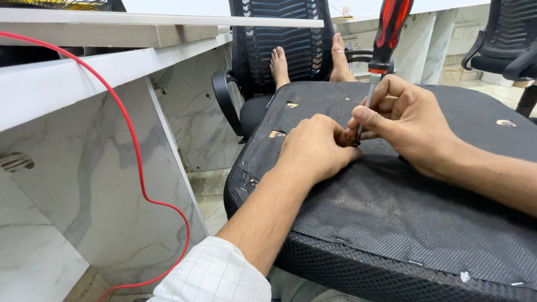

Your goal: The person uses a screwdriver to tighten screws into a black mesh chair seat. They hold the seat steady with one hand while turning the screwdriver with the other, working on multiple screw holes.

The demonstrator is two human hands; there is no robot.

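screwdrivers 1 [386, 39] | seat cushions 1 [403, 212] | hands 2 [313, 148] [408, 123] | red cables 1 [131, 140]

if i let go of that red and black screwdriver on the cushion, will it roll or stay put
The screwdriver stands upright, its thin shaft pinched by the right hand; released, it would probably topple. Its rounded handle looks apt to roll, though the rough mesh of the seat cushion might slow it. The left hand rests beside the tip.

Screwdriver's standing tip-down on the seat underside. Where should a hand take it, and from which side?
Grip the red and black handle of the screwdriver, coming from above. It stands nearly upright, handle top free, while the right hand pinches only the metal shaft low down and the left hand crowds the tip on the black seat cushion.
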